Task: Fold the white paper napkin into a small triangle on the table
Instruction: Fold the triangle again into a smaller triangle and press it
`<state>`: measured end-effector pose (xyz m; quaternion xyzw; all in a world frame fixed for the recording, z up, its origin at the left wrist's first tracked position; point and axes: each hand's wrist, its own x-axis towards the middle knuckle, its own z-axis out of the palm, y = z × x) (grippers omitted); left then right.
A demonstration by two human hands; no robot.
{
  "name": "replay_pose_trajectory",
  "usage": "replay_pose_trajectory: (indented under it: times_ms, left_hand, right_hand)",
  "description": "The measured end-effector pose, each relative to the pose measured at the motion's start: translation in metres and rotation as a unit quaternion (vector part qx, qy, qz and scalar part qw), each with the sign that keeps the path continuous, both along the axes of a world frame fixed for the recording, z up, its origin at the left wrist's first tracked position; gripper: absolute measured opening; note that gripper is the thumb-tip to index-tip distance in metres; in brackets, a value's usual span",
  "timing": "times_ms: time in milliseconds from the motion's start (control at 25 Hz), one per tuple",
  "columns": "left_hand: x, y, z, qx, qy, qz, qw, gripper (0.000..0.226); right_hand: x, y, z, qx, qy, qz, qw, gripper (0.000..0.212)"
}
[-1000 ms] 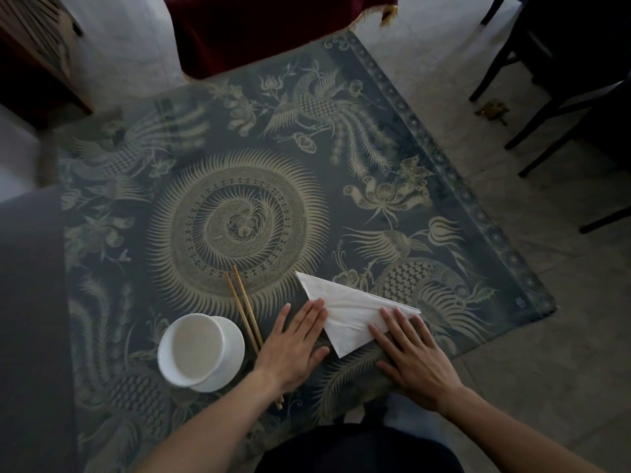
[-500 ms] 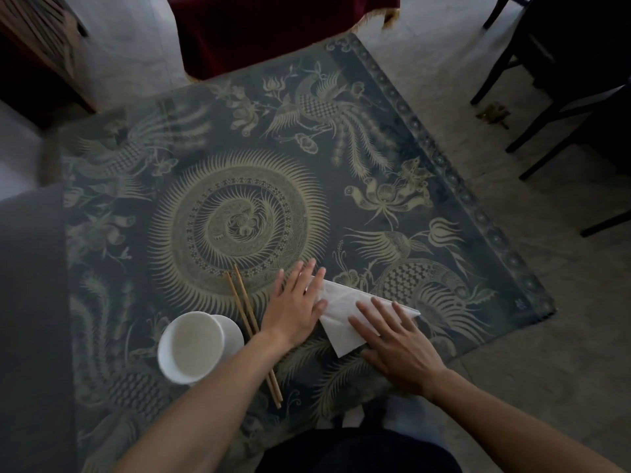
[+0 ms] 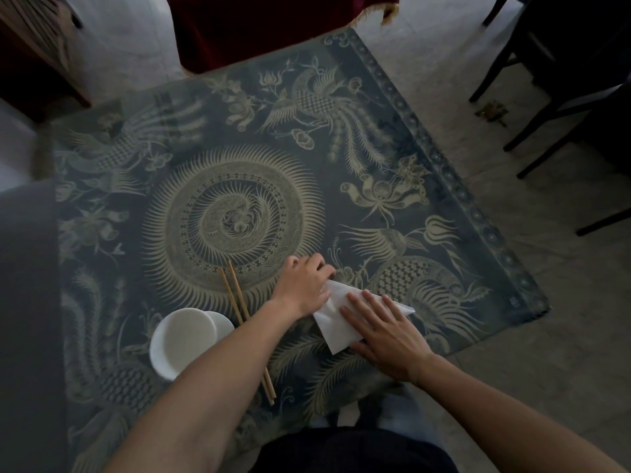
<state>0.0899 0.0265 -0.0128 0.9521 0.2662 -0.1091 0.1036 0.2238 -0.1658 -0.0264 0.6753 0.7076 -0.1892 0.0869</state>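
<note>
1. The napkin (image 3: 336, 317) lies flat on the patterned tablecloth (image 3: 392, 141), near the table edge closest to the person. It already shows as a white triangle, with one point toward the person and a long point running away to the right.

2. The right hand (image 3: 384, 331) lies palm down on the napkin, fingers straight and spread, covering its right half. To my eye it is there as a weight, so the paper cannot slide or spring open while the other hand works.

3. The left hand (image 3: 304, 285) is at the napkin's far left corner, fingers curled. It seems to pinch that corner, but the fingertips are tucked under (I cannot tell whether paper is truly between them). If it is a pinch, the likely reason is to lift that corner over for another fold.

4. The two hands are close but not touching, with a strip of napkin bare between them.

5. Just left of the napkin, under the left forearm, a pair of chopsticks (image 3: 235, 295) lies pointing away from the person. Left of those again stand a white cup (image 3: 184, 339) and a small white dish (image 3: 222, 324) touching it (both clear of the folding).

6. My guess is the task is partly done: one more fold would make the triangle small.
</note>
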Motion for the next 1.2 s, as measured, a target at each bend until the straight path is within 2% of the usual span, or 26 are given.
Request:
replay_pose_trajectory:
  times_ms: [240, 360, 480, 600, 680, 1000, 1200]
  left_hand:
    - [0.016, 0.023, 0.013, -0.096, 0.134, 0.026, 0.986, 0.015]
    - [0.008, 0.025, 0.012, -0.121, 0.142, 0.027, 0.982, 0.012]
    - [0.001, 0.025, 0.013, -0.132, 0.104, 0.029, 0.985, 0.011]
    - [-0.004, 0.030, 0.018, -0.229, 0.070, 0.122, 0.963, 0.013]
    - [-0.008, 0.036, 0.023, -0.254, 0.028, 0.172, 0.951, 0.017]
    - [-0.013, 0.038, 0.039, -0.199, -0.106, 0.243, 0.943, 0.013]
    - [-0.014, 0.012, 0.034, -0.137, -0.201, 0.226, 0.943, 0.009]
  right_hand:
    - [0.003, 0.001, 0.000, -0.008, 0.006, 0.007, 1.000, 0.069]
    - [0.004, 0.001, 0.000, -0.010, 0.005, 0.009, 1.000, 0.068]
    - [0.001, 0.002, 0.000, -0.012, 0.001, 0.007, 1.000, 0.069]
    - [-0.004, 0.004, -0.002, -0.017, 0.004, 0.002, 1.000, 0.069]
    - [-0.010, 0.010, -0.001, -0.017, 0.007, -0.007, 1.000, 0.070]
    - [-0.043, 0.039, 0.006, -0.017, 0.024, -0.060, 0.998, 0.072]
    - [-0.032, 0.030, 0.012, 0.021, 0.025, -0.032, 0.999, 0.066]
